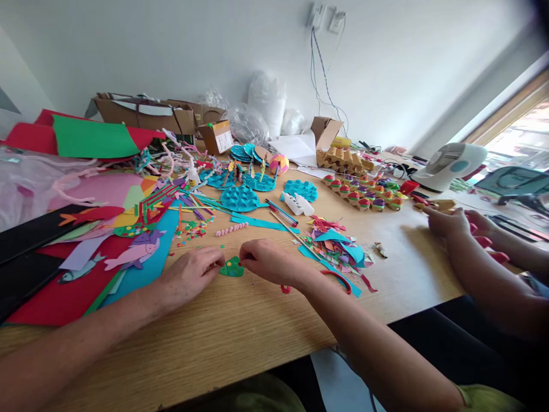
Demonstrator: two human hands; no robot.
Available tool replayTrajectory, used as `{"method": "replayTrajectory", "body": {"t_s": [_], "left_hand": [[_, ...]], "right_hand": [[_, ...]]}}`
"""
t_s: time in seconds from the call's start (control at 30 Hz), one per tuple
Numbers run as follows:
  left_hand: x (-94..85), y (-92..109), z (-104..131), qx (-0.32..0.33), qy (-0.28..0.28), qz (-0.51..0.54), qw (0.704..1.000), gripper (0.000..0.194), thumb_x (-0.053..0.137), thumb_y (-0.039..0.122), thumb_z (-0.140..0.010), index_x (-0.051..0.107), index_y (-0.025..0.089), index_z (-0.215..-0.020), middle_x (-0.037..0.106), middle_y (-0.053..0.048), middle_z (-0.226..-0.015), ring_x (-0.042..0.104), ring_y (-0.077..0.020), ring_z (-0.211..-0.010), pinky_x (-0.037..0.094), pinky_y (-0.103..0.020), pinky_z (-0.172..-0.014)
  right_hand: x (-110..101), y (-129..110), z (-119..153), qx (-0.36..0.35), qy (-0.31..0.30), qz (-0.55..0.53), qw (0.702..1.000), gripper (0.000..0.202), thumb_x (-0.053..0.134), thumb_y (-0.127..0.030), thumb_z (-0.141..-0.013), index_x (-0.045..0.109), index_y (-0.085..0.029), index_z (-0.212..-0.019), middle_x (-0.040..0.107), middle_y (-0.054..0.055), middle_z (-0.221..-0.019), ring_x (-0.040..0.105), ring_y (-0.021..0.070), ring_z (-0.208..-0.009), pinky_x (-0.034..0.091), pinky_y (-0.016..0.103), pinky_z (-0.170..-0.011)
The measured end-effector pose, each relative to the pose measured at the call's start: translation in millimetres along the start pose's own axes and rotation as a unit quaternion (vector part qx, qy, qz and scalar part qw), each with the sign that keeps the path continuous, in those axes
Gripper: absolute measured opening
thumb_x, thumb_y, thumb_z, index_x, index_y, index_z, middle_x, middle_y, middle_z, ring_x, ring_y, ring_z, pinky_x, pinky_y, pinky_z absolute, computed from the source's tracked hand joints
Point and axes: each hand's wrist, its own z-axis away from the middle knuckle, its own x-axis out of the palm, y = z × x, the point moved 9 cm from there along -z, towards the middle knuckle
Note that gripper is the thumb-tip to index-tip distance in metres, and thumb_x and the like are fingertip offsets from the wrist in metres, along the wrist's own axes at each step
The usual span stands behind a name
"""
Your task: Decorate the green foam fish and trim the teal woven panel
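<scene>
A small green paper fish (pixel 232 268) with yellow spots lies on the wooden table between my two hands. My left hand (pixel 191 272) has its thumb and forefinger closed at the fish's left edge. From the other side, my right hand (pixel 266 258) makes a pinch at the right end of the fish; what is in its fingertips, if anything, is too small to name. Red-handled scissors (pixel 341 280) lie partly hidden under my right forearm. Behind my hands are a pink twisted pipe cleaner (pixel 231 229) and tiny paper scraps (pixel 191 229).
Coloured sheets and paper fish (pixel 139 252) cover the left side. Blue egg-carton pieces (pixel 240 198), white glue bottles (pixel 299 203), pens (pixel 282 212) and a scrap pile (pixel 337 240) lie beyond. At right, a co-worker's hands (pixel 450 223) work near painted egg cartons (pixel 364 191) and a fan (pixel 448 163).
</scene>
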Motion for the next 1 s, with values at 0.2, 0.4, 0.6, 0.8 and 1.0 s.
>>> {"method": "replayTrajectory", "body": {"t_s": [0.2,0.4,0.6,0.8,1.0], "left_hand": [[14.9,8,15,0.085,0.009,-0.08,0.993,0.022,0.036,0.008,-0.081,0.057,0.016,-0.081,0.06,-0.005,-0.082,0.054,-0.0169,-0.081,0.043,-0.028,-0.073],[15.5,6,17,0.097,0.029,-0.078,0.992,0.023,0.037,0.005,-0.08,0.057,0.014,-0.085,0.06,-0.005,-0.083,0.054,-0.0168,-0.082,0.045,-0.028,-0.075],[15.7,6,16,0.098,0.031,-0.074,0.992,0.024,0.036,0.003,-0.079,0.057,0.015,-0.085,0.06,-0.005,-0.082,0.055,-0.0171,-0.082,0.045,-0.029,-0.074],[16.7,3,16,0.092,0.031,-0.076,0.992,0.025,0.036,0.002,-0.077,0.057,0.015,-0.085,0.06,-0.005,-0.082,0.055,-0.0172,-0.082,0.045,-0.029,-0.074],[15.9,5,16,0.092,0.029,-0.076,0.992,0.026,0.036,0.001,-0.077,0.057,0.014,-0.086,0.06,-0.006,-0.084,0.055,-0.0177,-0.084,0.045,-0.03,-0.076]], "right_hand": [[15,-6,-11,-0.02,-0.053,0.079,0.995,0.021,0.046,-0.018,-0.076,0.064,-0.017,-0.087,0.067,0.006,-0.086,0.058,0.0171,-0.079,0.034,0.023,-0.06],[19,-9,-17,-0.023,-0.067,0.111,0.991,0.024,0.044,-0.018,-0.076,0.065,-0.016,-0.087,0.067,0.008,-0.09,0.059,0.0191,-0.082,0.035,0.025,-0.061],[20,-11,-19,-0.025,-0.072,0.129,0.989,0.025,0.044,-0.019,-0.076,0.066,-0.015,-0.087,0.068,0.009,-0.091,0.06,0.0201,-0.083,0.037,0.025,-0.06],[21,-13,-20,-0.03,-0.074,0.14,0.987,0.025,0.044,-0.019,-0.076,0.066,-0.015,-0.089,0.068,0.009,-0.092,0.06,0.0202,-0.084,0.038,0.025,-0.061],[23,-12,-20,-0.026,-0.082,0.148,0.985,0.026,0.044,-0.019,-0.077,0.066,-0.015,-0.088,0.068,0.01,-0.092,0.061,0.0207,-0.083,0.039,0.025,-0.06]]}}
